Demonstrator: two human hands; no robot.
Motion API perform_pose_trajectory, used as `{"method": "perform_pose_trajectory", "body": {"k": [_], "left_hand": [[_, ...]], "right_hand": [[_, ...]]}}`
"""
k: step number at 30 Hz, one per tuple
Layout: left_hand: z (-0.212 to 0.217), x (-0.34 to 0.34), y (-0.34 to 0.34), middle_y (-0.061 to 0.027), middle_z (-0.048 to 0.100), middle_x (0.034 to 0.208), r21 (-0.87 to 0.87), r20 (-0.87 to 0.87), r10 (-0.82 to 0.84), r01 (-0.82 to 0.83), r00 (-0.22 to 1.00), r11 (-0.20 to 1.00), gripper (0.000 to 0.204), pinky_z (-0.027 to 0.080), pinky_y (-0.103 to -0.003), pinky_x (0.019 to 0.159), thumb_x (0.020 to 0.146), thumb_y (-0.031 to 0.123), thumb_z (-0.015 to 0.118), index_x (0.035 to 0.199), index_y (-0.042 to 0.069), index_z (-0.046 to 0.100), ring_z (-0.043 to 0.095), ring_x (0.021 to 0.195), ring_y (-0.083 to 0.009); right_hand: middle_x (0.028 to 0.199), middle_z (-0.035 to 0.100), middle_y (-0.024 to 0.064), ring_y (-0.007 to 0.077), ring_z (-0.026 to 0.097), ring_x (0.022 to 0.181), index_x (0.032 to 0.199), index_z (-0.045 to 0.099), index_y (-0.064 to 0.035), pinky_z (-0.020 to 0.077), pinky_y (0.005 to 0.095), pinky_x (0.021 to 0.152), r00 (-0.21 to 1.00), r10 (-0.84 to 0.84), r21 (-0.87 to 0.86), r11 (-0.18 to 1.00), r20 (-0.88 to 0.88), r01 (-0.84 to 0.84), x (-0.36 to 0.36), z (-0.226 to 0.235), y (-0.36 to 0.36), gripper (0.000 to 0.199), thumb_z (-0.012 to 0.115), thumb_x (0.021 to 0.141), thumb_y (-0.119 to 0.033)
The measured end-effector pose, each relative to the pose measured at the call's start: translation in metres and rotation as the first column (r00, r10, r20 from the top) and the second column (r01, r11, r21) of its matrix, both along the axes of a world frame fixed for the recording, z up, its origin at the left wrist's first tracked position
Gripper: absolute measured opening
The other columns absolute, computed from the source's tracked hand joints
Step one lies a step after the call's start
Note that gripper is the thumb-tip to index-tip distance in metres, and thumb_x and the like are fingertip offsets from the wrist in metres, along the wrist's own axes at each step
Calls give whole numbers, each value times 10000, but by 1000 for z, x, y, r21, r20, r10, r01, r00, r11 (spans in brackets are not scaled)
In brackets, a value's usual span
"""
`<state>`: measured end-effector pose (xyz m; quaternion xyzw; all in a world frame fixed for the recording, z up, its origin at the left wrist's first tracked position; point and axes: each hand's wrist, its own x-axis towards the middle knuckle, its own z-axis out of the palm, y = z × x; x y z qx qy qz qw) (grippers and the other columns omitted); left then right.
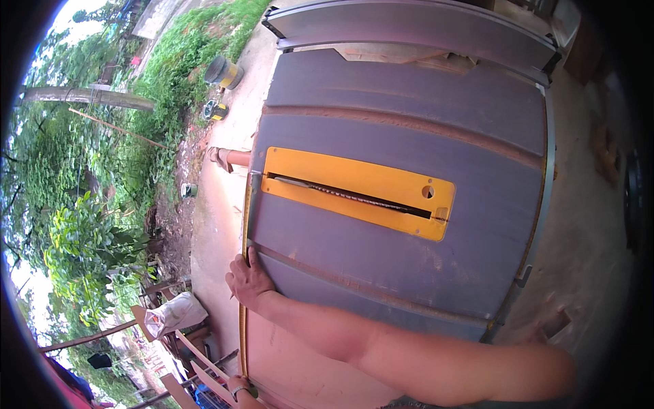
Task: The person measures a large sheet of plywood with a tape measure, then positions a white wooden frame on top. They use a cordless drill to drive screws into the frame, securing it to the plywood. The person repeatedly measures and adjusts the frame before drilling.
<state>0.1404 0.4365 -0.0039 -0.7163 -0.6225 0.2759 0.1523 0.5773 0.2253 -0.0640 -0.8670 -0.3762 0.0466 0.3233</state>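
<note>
A yellow tape measure is stretched along the left edge of a grey table saw top and a tan panel beside it. My right hand reaches across from the lower right, its bent fingers closed over the edge and the tape. A thin, pencil-like stick pokes out below those fingers; its kind is unclear. At the bottom edge, my left hand, with a band on the wrist, grips the tape's lower end and is partly cut off. A toothed blade shows in the slot of the yellow insert plate.
A long grey metal fence spans the top's far side. Sawdust lies in the table's slots. Beyond the left edge stand two buckets, with greenery behind. A white sack and wooden boards are at lower left.
</note>
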Motion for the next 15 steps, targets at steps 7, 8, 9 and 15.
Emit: {"method": "perform_pose_trajectory", "body": {"k": [7,8,9,15], "left_hand": [[0,-1,-1,-212,747,984,13,52,18,-19,998,1000,263,554,-441,909,802,244,781,972,44,789,722,957,-354],[0,0,-1,-211,747,982,18,31,-2,1,1000,1000,262,556,-440,904,802,244,782,968,42,789,723,952,-353],[0,1,-1,-209,748,979,12,3,-5,5,1000,1000,261,558,-438,900,801,244,783,964,40,789,725,947,-352],[0,4,-5,-199,750,1005,10,54,55,-55,997,998,264,552,-441,929,819,245,775,1007,60,792,723,973,-338]], "right_hand": [[1277,568,139,360,380,1340,1112,672,-108,170,676,1146,1000,-30,43,999,2,29,-4,-6,7,309,492,967,-313],[1275,568,140,361,380,1340,1114,672,-110,169,677,1144,1000,-19,38,999,-17,19,-5,-6,7,315,488,968,-319],[1275,568,141,363,379,1340,1115,672,-112,165,683,1140,999,-43,41,998,7,43,-5,-5,8,316,486,968,-320],[1271,566,148,370,386,1330,1114,674,-118,144,710,1133,1000,-25,27,999,-6,25,-5,-3,7,310,475,969,-307]]}}
